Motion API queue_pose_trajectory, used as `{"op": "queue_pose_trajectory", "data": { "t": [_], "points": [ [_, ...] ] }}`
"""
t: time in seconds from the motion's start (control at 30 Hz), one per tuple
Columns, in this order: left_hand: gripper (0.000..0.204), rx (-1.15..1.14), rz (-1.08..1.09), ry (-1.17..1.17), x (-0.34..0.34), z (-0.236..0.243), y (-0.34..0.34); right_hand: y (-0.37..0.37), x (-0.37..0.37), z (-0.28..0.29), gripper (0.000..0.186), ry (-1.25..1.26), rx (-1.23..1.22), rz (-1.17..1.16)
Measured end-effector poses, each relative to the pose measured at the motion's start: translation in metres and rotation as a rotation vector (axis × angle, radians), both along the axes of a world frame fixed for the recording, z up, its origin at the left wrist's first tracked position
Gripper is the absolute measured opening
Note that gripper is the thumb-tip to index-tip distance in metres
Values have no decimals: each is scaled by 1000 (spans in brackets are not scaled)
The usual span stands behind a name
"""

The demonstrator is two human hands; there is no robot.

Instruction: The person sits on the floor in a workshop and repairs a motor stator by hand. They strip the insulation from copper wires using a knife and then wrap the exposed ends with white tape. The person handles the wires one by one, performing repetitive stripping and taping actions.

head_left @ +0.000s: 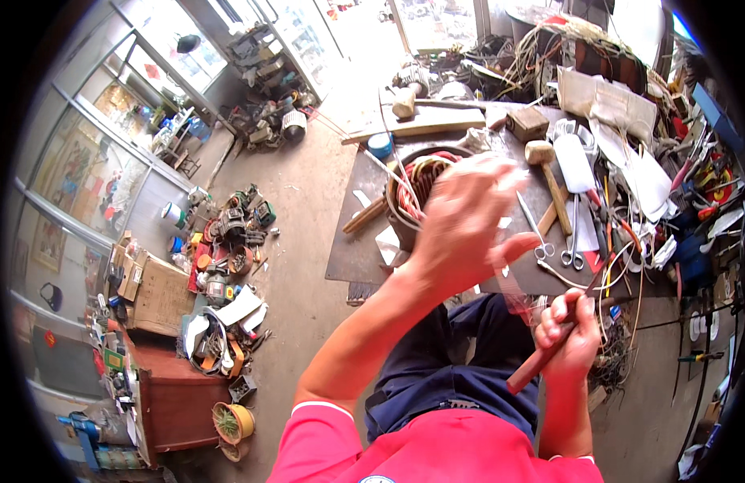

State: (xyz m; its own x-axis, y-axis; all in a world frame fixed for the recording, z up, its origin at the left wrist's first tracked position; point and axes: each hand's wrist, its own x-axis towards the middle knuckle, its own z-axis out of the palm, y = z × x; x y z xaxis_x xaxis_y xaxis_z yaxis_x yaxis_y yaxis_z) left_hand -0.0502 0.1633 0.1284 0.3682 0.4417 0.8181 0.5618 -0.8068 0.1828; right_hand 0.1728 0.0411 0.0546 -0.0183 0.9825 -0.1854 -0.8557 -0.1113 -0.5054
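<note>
My left hand (pixel 473 213) is raised over the bench, blurred by motion, with its thumb stretched away from the fingers and nothing visible in its grasp. Partly behind it stands a round motor housing (pixel 402 229) with red and yellowish wire coils (pixel 417 181) inside. My right hand (pixel 567 334) is closed around a reddish-brown wooden-looking handle (pixel 533 369), which slants down towards my lap. A dark narrow part (pixel 594 282) shows just above that fist; I cannot tell if it belongs to the handle. A faint see-through streak (pixel 513 294) blurs between both hands.
On the dark metal bench (pixel 352 253) lie a mallet (pixel 550 181), scissors (pixel 538 229), a second pair of scissors (pixel 575 233), a wooden block (pixel 527 125) and a blue-lidded jar (pixel 380 146). Tools crowd the right side. Motor parts (pixel 231 225) and a cardboard box (pixel 159 294) lie left.
</note>
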Motion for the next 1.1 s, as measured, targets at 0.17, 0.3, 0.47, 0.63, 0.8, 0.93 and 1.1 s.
{"op": "queue_pose_trajectory", "data": {
  "t": [0.17, 0.3, 0.47, 0.63, 0.8, 0.93, 1.1],
  "points": [
    [89, -185, 6, 200, 64, -20, 50, -8, -4, -26, 23, -150, -141, 23],
    [99, -201, -222, 123, 53, -2, 34, -20, 7, -49, 20, -257, -276, 33],
    [36, 105, 56, -405, -13, 10, -2, -24, 23, -82, 14, -327, -386, 13],
    [48, -382, 290, -679, -70, 50, 13, -26, 5, -98, 19, -396, -351, 229],
    [16, -584, 125, -709, -67, 52, -12, -34, -24, -104, 23, -365, -355, 452],
    [13, -435, -128, -538, -81, -4, -88, -51, -32, -113, 20, -410, -332, 541],
    [17, -671, -191, -789, -66, -86, -158, -64, -37, -105, 26, -506, -320, 628]
  ]
}}
